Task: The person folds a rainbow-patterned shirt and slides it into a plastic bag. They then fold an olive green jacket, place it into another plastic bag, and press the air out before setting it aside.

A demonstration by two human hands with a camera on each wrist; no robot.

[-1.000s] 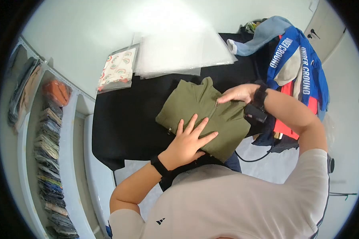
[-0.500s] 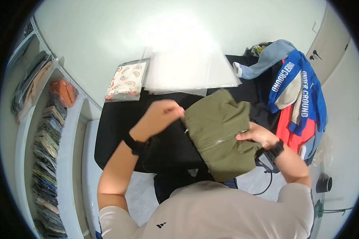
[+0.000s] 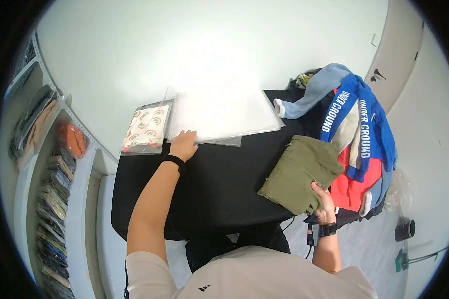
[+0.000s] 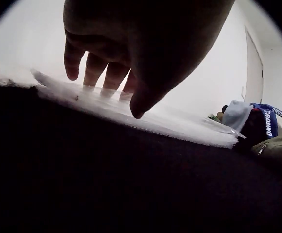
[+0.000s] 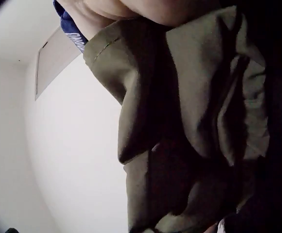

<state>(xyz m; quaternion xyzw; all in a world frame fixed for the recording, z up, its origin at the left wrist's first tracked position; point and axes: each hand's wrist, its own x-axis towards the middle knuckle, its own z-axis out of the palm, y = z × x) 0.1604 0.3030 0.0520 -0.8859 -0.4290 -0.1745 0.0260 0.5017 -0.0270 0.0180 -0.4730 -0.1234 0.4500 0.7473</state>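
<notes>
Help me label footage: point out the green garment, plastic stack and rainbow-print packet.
Green garment point(image 3: 298, 174): head view, folded upper face.
Plastic stack point(image 3: 224, 118): head view, top sheet.
Rainbow-print packet point(image 3: 146, 125): head view, printed middle.

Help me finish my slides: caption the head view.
The right hand grips a folded olive-green cloth garment while the left hand touches flat, translucent plastic sheets.

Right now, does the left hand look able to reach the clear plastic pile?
Yes, it seems so: the left hand is at the near edge of the clear plastic pile, with nothing visible between, and the right hand holds the green garment aside.
</notes>
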